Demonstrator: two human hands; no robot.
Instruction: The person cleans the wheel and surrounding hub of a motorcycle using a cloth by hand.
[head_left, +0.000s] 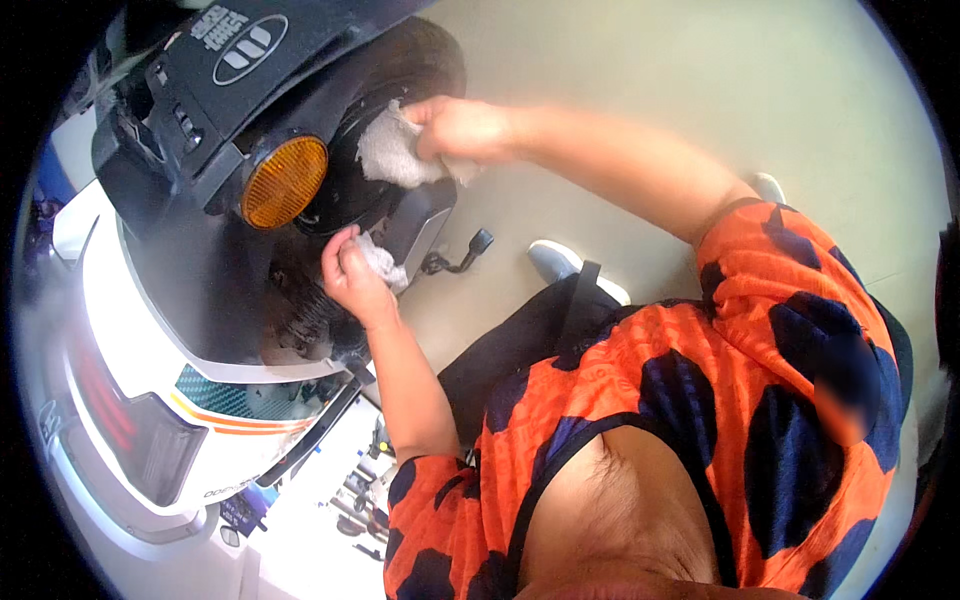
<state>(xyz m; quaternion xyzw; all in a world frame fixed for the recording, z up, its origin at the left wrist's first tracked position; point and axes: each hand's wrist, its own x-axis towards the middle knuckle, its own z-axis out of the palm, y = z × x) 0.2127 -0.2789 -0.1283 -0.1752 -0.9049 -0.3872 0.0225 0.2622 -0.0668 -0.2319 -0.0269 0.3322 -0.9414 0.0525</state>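
Note:
My right hand (469, 129) pinches a greyish-white cloth (397, 154) against the dark wheel area under the scooter's black rear mudguard (225, 82). Lower down, my left hand (356, 277) grips a smaller wad of white cloth (381, 261), close to the black underside of the bodywork. Between the mudguard and the wheel area sits a round amber reflector or signal lamp (285, 182). The black tyre (420, 56) shows beyond the cloth, partly blurred. My left fingers partly cover the parts behind them.
The scooter's white rear body (135, 300) with a tail light (142, 427) fills the left side. A black pedal-like lever (469, 251) juts out over the pale floor (675, 67). My shoe (570, 262) stands near it. Bright shelving with small goods (360, 487) lies at the bottom.

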